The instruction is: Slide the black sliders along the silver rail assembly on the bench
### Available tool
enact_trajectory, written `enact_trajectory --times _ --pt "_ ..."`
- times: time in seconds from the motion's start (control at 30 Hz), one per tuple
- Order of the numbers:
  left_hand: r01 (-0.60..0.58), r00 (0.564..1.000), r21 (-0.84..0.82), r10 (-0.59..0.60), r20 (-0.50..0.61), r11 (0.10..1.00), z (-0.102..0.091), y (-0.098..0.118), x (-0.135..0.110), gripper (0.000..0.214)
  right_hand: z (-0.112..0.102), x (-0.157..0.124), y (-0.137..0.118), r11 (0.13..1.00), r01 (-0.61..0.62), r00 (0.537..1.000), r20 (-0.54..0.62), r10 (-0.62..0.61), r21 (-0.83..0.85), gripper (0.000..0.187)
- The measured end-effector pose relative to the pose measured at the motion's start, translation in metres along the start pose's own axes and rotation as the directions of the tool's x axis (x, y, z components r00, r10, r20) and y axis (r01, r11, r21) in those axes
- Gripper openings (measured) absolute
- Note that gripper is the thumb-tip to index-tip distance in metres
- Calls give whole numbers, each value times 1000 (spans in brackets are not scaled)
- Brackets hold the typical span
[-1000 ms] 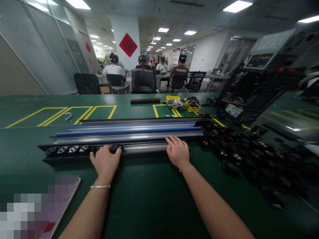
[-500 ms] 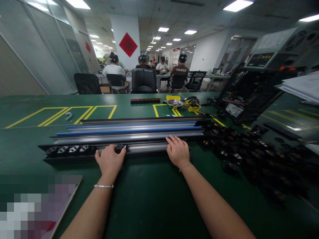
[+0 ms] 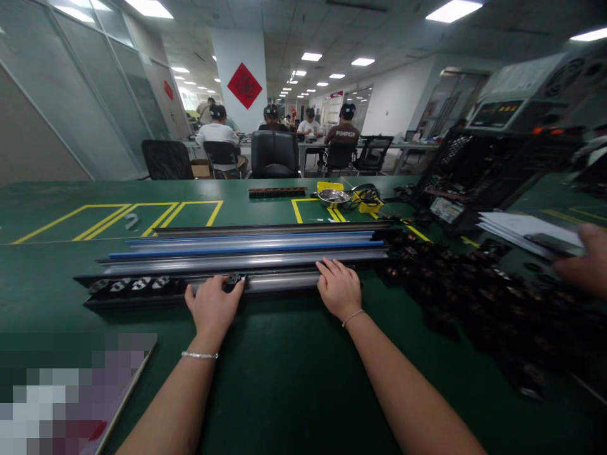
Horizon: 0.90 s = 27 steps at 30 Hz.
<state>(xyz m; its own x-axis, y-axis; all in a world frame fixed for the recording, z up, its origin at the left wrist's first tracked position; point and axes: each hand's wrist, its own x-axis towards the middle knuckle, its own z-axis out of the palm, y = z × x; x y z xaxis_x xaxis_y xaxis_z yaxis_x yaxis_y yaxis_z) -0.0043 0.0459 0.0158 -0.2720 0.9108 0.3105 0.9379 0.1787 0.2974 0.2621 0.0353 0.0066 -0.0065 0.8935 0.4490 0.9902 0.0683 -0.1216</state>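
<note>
Head view: past glinting parts [image 3: 141, 284] in the near rail [image 3: 281, 282], pinching a small black piece [image 3: 234, 278] on it with the left hand [image 3: 215, 304]; farther right, laying the empty right hand [image 3: 339, 290] flat, apparently against shifting.

On the long black-and-grey rail [image 3: 279, 282] before me lay my left hand [image 3: 213, 304] and, right of it, my right hand [image 3: 339, 289]. Behind the rail stretched long blue-edged grey strips [image 3: 246, 244]; rightward lay a heap of small black parts [image 3: 458, 278].
</note>
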Motion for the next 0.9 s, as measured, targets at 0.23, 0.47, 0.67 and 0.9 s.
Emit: enact_trajectory --times 0.23,0.47,0.67,0.9 --pt "-15 1000 -14 15 4 1000 -2 1 -2 44 -1 0 0 1000 7 1000 -1 -7 17 42" --pt "-51 999 -19 51 -21 999 0 1 -3 45 0 0 0 1000 5 1000 -12 -5 25 41" --pt "-69 997 -36 69 -21 997 1 0 -2 45 0 0 1 1000 10 1000 -18 -9 20 41" --pt "-71 997 -59 70 -22 996 1 0 -3 44 -1 0 0 1000 9 1000 -4 -9 18 42"
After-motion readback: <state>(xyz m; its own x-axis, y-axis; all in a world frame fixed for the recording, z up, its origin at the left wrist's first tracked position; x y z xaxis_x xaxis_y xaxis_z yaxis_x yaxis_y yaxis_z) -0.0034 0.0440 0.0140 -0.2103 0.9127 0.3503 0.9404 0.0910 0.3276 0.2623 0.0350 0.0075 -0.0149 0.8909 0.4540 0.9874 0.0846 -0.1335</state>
